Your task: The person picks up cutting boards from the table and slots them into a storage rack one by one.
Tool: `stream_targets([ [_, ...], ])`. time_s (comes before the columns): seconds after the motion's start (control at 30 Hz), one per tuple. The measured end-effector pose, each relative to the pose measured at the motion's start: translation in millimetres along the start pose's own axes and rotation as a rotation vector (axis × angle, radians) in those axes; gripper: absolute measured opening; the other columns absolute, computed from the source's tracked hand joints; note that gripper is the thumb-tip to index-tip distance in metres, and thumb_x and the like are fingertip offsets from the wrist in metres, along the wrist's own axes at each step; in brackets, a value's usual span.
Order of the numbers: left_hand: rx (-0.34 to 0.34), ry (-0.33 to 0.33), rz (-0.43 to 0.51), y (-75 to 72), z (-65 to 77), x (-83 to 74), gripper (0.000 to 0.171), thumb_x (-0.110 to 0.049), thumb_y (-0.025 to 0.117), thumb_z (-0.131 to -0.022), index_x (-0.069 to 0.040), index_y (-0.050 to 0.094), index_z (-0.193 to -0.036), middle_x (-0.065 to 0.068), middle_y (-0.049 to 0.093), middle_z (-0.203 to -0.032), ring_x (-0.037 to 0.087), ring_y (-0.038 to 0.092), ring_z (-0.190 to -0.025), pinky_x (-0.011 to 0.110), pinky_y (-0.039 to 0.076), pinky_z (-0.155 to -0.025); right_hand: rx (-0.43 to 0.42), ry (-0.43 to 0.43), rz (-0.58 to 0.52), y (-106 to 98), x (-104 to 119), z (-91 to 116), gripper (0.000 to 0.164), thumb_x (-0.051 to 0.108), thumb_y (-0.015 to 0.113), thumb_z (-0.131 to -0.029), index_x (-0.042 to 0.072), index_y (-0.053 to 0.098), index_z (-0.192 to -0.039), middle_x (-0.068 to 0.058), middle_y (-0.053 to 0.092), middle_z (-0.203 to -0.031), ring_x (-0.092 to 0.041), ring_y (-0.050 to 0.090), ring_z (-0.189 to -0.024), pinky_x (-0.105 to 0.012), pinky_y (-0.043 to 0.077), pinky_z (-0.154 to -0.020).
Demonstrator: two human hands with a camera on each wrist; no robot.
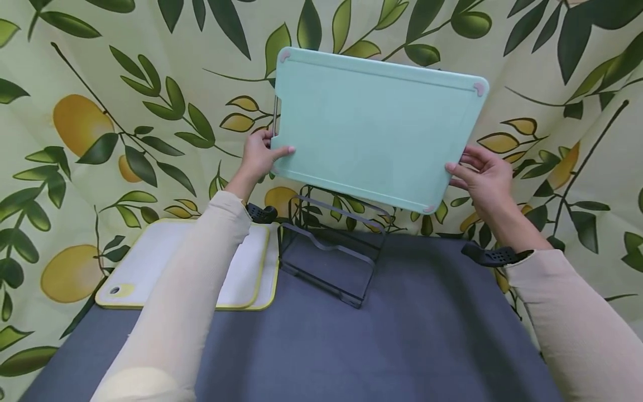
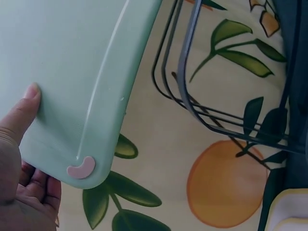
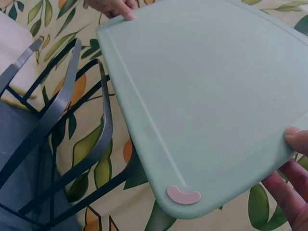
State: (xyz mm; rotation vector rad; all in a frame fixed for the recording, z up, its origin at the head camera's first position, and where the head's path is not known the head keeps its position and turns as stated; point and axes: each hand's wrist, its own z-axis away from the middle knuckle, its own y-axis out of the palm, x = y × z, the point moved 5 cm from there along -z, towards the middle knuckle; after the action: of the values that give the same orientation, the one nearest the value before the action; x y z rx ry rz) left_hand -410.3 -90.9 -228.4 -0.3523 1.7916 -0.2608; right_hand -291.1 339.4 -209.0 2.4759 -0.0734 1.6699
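Observation:
A mint-green cutting board (image 1: 374,125) with pink corner pads is held up in the air, tilted down toward the right in the head view. My left hand (image 1: 260,156) grips its left edge near the lower corner, thumb on the front face and fingers behind. On the opposite edge my right hand (image 1: 484,177) pinches the board low down, its thumb also on the front. Just below the board stands a black wire rack (image 1: 326,245) with several upright dividers. In the right wrist view the board's pink-cornered edge (image 3: 183,195) overlaps the rack bars (image 3: 103,130).
Two white cutting boards with yellow rims (image 1: 246,279) lie overlapping on the left of the dark grey table (image 1: 311,346), next to the rack. Behind the table hangs a curtain (image 1: 176,50) printed with leaves and oranges. Both wrists wear black straps (image 1: 494,255).

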Motion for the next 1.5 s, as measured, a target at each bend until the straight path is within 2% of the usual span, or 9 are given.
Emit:
stream_targets([
  [0.1, 0.013, 0.0, 0.011, 5.5, -0.2, 4.3, 0.063, -0.025, 0.079, -0.089, -0.001, 0.052, -0.141, 0.02, 0.06, -0.136, 0.022, 0.059, -0.111, 0.019, 0.053, -0.063, 0.0, 0.004, 0.018, -3.2, -2.7, 1.6, 0.041, -0.001, 0.079, -0.084, 0.006, 0.07, -0.123, 0.004, 0.078, -0.096, -0.008, 0.075, -0.082, -0.026, 0.062, -0.066],
  [0.2, 0.012, 0.018, -0.002, 9.2, -1.0, 7.2, 0.062, -0.024, 0.079, -0.089, -0.001, 0.053, -0.14, 0.02, 0.062, -0.133, 0.022, 0.058, -0.107, 0.02, 0.052, -0.062, -0.002, 0.005, 0.047, -5.7, -6.0, 3.2, 0.041, 0.001, 0.079, -0.084, 0.007, 0.069, -0.124, 0.005, 0.078, -0.097, -0.007, 0.075, -0.082, -0.025, 0.062, -0.067],
  [0.5, 0.019, 0.031, 0.0, 19.2, -4.8, 8.6, 0.06, -0.022, 0.078, -0.09, 0.0, 0.053, -0.14, 0.021, 0.063, -0.131, 0.023, 0.061, -0.108, 0.033, 0.056, -0.086, -0.023, -0.031, 0.064, -12.5, -7.4, 5.1, 0.042, -0.001, 0.078, -0.084, 0.004, 0.068, -0.125, 0.006, 0.078, -0.099, -0.007, 0.076, -0.08, -0.024, 0.061, -0.067],
  [0.6, 0.012, 0.039, 0.014, 20.7, -7.1, 7.7, 0.06, -0.021, 0.078, -0.09, 0.0, 0.053, -0.14, 0.02, 0.063, -0.129, 0.02, 0.059, -0.105, 0.03, 0.057, -0.083, -0.026, -0.045, 0.066, -12.7, -5.2, 4.7, 0.042, -0.001, 0.078, -0.084, 0.004, 0.068, -0.125, 0.007, 0.077, -0.099, -0.007, 0.075, -0.081, -0.024, 0.061, -0.067],
  [0.8, -0.001, 0.072, 0.048, 23.2, -10.7, 6.6, 0.057, -0.02, 0.079, -0.089, -0.001, 0.056, -0.137, 0.014, 0.064, -0.115, 0.016, 0.057, -0.095, 0.025, 0.058, -0.062, -0.042, -0.054, 0.089, -13.1, -3.9, 6.1, 0.041, -0.002, 0.077, -0.085, 0.003, 0.067, -0.124, 0.007, 0.077, -0.099, -0.006, 0.075, -0.08, -0.023, 0.061, -0.067],
  [0.9, -0.01, 0.083, 0.034, 21.3, -11.9, 9.7, 0.057, -0.022, 0.079, -0.089, -0.001, 0.056, -0.137, 0.01, 0.062, -0.111, 0.014, 0.054, -0.094, 0.023, 0.056, -0.066, -0.046, -0.06, 0.104, -10.3, -5.3, 7.0, 0.04, -0.002, 0.077, -0.085, 0.003, 0.067, -0.123, 0.006, 0.077, -0.098, -0.006, 0.075, -0.079, -0.023, 0.061, -0.067],
  [1.1, -0.042, 0.063, 0.023, 15.9, -14.2, 17.1, 0.057, -0.022, 0.079, -0.089, -0.002, 0.056, -0.137, 0.008, 0.062, -0.112, 0.012, 0.055, -0.097, 0.019, 0.049, -0.078, -0.038, -0.083, 0.087, -2.2, -8.0, 6.4, 0.038, -0.006, 0.077, -0.084, 0.003, 0.069, -0.121, 0.005, 0.077, -0.095, -0.007, 0.076, -0.076, -0.023, 0.061, -0.066],
  [1.3, -0.038, 0.037, 0.061, 19.9, -14.5, 18.5, 0.054, -0.022, 0.08, -0.088, -0.005, 0.057, -0.134, 0.004, 0.064, -0.107, 0.012, 0.06, -0.096, 0.021, 0.053, -0.073, -0.055, -0.078, 0.124, -3.1, -9.2, 7.6, 0.035, -0.005, 0.076, -0.085, 0.004, 0.07, -0.119, 0.007, 0.077, -0.094, -0.006, 0.076, -0.076, -0.023, 0.061, -0.065],
  [1.5, -0.048, -0.025, 0.079, 24.9, -12.4, 30.5, 0.055, -0.021, 0.081, -0.087, -0.008, 0.057, -0.135, 0.0, 0.06, -0.105, 0.01, 0.055, -0.094, 0.023, 0.046, -0.072, -0.063, -0.031, 0.203, -5.1, -17.2, 10.8, 0.038, 0.0, 0.077, -0.087, 0.003, 0.067, -0.123, 0.011, 0.075, -0.094, -0.002, 0.075, -0.079, -0.021, 0.061, -0.067],
])
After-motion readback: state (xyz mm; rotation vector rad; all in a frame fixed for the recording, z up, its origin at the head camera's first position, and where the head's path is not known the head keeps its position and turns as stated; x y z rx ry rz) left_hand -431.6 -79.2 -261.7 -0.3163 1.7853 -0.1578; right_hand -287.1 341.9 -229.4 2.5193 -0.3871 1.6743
